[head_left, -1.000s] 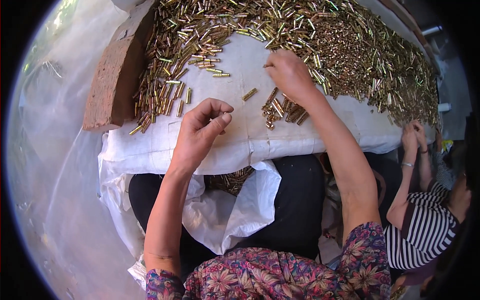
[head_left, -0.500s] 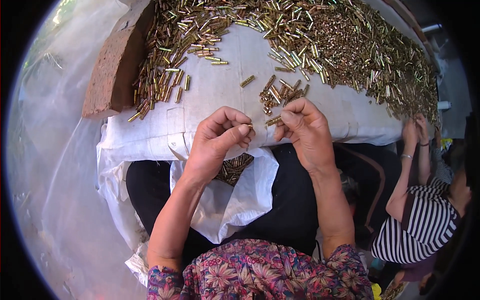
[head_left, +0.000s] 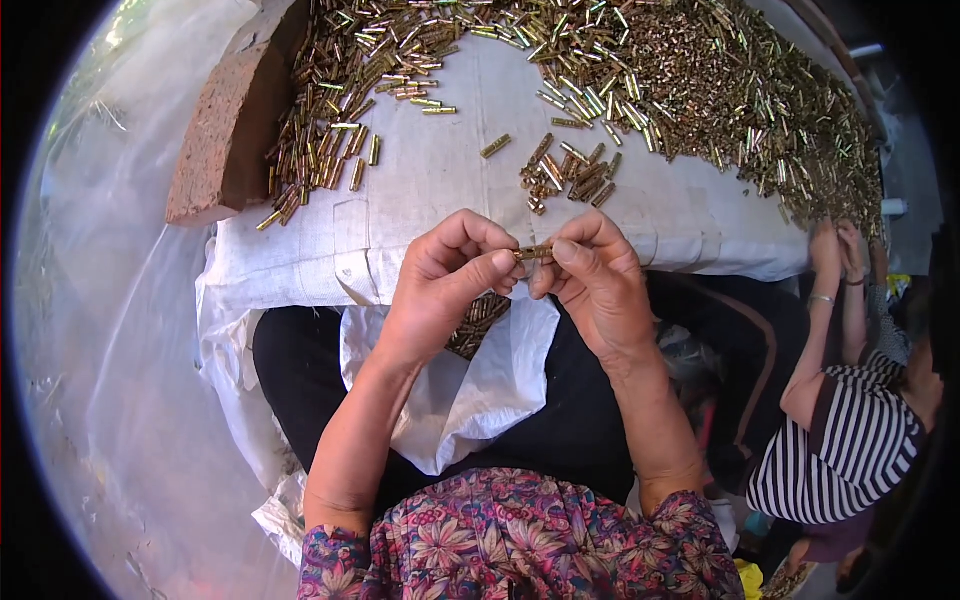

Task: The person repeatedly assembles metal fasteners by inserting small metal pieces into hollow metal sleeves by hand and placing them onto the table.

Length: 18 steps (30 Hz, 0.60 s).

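Above my lap, near the table's front edge, my two hands meet fingertip to fingertip. In the pinched thumb and fingers of my right hand (head_left: 605, 285) is a short brass-coloured metal sleeve (head_left: 533, 253) with a dark slot in its side. My left hand (head_left: 445, 285) pinches at the sleeve's left end, on a small brass-coloured metal piece mostly hidden by the fingertips. Just beyond my hands lies a small cluster of similar sleeves (head_left: 585, 182) and small pieces. One loose sleeve (head_left: 495, 146) lies to the left of that cluster.
A large pile of sleeves and small pieces (head_left: 700, 90) covers the table's far and right parts. More sleeves (head_left: 340, 120) lie beside a brick (head_left: 225, 140). An open white bag (head_left: 490, 395) with sleeves (head_left: 478, 325) sits in my lap. A co-worker in stripes (head_left: 835, 450) reaches in from the right.
My hands have come together from a small gap apart. The sleeve in my right hand now touches my left fingertips, where the small piece was visible before.
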Tool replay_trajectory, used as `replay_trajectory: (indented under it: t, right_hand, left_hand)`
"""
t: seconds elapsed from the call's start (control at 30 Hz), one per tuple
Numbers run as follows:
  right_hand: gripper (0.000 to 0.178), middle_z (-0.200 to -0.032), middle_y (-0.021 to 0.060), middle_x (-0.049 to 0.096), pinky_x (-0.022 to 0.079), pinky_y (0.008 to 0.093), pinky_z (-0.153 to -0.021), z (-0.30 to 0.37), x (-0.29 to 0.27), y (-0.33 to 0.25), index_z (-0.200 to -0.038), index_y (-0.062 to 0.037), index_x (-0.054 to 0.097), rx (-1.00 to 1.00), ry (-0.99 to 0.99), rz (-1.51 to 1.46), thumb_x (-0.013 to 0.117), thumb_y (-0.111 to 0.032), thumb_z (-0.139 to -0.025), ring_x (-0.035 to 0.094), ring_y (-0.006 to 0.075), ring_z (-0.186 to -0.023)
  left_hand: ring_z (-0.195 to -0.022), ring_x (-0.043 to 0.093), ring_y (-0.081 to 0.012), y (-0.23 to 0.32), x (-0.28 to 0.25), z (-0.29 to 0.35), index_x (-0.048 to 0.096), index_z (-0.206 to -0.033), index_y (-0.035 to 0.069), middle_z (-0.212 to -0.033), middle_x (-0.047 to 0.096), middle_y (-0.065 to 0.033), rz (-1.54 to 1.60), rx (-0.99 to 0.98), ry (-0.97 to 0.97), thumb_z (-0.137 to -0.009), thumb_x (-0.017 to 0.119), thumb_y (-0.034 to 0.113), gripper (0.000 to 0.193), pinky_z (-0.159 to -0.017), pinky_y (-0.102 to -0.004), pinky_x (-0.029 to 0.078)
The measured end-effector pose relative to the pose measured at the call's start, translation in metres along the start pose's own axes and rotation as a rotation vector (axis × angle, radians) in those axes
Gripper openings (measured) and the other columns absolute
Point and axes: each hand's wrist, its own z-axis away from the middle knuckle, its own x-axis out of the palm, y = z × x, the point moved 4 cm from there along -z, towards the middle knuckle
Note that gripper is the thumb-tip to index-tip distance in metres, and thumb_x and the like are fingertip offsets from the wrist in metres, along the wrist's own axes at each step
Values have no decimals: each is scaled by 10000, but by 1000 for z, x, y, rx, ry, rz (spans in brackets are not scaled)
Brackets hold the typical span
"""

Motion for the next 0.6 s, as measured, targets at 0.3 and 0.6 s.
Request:
replay_trajectory:
  t: [0.3,0.6]
  right_hand:
    - [58,-833,109,630,539,319,-690,5,-4,7,-966,-27,527,-58,-18,124,556,-73,-945,632,181,-723]
    - [68,-808,108,629,537,317,-661,10,-17,6,-928,-20,534,-14,-56,243,581,-70,-928,626,174,-690]
  left_hand:
    - [-741,558,-59,0,-1,3,589,-944,13,-814,620,-10,-75,17,19,-922,634,87,90,-689,-210,469]
    - [-722,531,-57,-3,-1,4,577,-933,25,-790,592,4,-94,-23,-112,-905,659,89,107,-659,-207,444]
